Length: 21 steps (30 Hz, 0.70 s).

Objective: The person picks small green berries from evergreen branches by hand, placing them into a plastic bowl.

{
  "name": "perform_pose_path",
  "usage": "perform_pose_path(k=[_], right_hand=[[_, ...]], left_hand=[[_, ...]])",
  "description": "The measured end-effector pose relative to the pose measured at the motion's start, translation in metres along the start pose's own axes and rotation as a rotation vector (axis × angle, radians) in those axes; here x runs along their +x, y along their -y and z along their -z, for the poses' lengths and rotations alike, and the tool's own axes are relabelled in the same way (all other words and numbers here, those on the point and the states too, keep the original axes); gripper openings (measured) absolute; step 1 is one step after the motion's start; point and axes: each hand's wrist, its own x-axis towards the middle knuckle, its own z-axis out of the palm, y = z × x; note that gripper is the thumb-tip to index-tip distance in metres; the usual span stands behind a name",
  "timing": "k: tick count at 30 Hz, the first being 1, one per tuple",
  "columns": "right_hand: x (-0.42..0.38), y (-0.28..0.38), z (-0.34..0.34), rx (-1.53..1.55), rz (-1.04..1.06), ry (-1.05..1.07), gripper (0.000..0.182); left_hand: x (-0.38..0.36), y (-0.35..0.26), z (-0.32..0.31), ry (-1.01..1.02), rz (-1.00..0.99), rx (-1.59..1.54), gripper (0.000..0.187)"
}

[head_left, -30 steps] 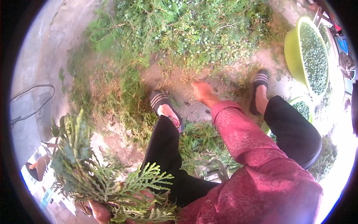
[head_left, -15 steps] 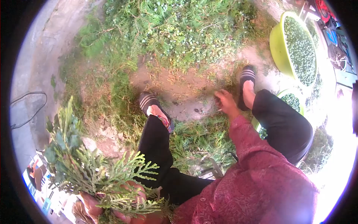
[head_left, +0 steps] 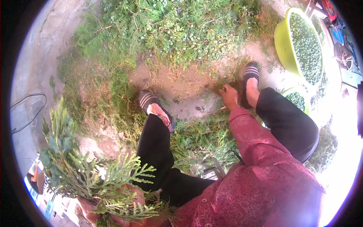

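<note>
My left hand (head_left: 138, 195), at the lower left close to the camera, is closed around a bunch of evergreen sprigs (head_left: 94, 170) with flat, scaly leaves. The foliage covers much of that hand. Out over the ground, near the striped slipper (head_left: 251, 72) on my right foot, is my right hand (head_left: 230, 97). Its fingers are curled together; whatever they may hold is too small to make out. Beyond both feet lies a large heap of cut evergreen branches (head_left: 177, 30) with many small pale green cones among them.
A lime-green basin (head_left: 281, 49) full of small green cones stands at the upper right. A smaller green container (head_left: 297, 99), also holding green bits, sits beside my right leg. Loose clippings (head_left: 200, 140) lie between my legs. A dark cable (head_left: 28, 94) curves over the concrete at left.
My right hand has moved slightly upward, and its fingers have drawn in more. The left hand keeps its hold on the sprigs, which have shifted slightly left.
</note>
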Motion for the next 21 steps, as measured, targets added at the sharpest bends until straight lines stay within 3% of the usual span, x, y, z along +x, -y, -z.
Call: perform_pose_path(k=[1, 5, 7, 8, 10, 11, 13, 14, 17, 21], right_hand=[[-0.002, -0.001, -0.002, -0.079, 0.092, 0.025, 0.027], [-0.001, 0.016, 0.01, -0.06, 0.134, 0.031, 0.025], [-0.004, 0.055, 0.043, 0.326, -0.422, 0.383, 0.025], [-0.009, 0.055, 0.043, 0.325, -0.422, 0.383, 0.025], [-0.017, 0.053, 0.04, 0.699, -0.532, 0.573, 0.028], [-0.018, 0.053, 0.039, 0.698, -0.536, 0.573, 0.028], [-0.011, 0.058, 0.034, 0.675, -0.332, 0.486, 0.03], [-0.003, 0.058, 0.032, 0.676, -0.332, 0.486, 0.03], [0.025, 0.04, 0.013, 0.185, -0.211, 0.094, 0.03], [0.041, 0.04, 0.006, -0.078, -0.087, -0.048, 0.029]], left_hand=[[-0.001, 0.0, -0.001, -0.008, 0.0, 0.006, 0.027], [-0.002, -0.002, -0.006, -0.033, -0.011, 0.011, 0.026], [-0.002, -0.002, -0.008, -0.049, -0.013, 0.016, 0.026], [-0.003, -0.001, -0.008, -0.057, -0.014, 0.019, 0.026], [-0.003, 0.0, -0.009, -0.074, -0.014, 0.026, 0.026], [-0.004, 0.001, -0.009, -0.082, -0.012, 0.032, 0.026], [-0.005, 0.002, -0.01, -0.096, -0.011, 0.04, 0.026], [-0.005, 0.002, -0.011, -0.104, -0.012, 0.045, 0.026], [-0.004, 0.0, -0.013, -0.13, -0.018, 0.057, 0.026], [0.001, 0.004, -0.019, -0.17, -0.02, 0.068, 0.026]])
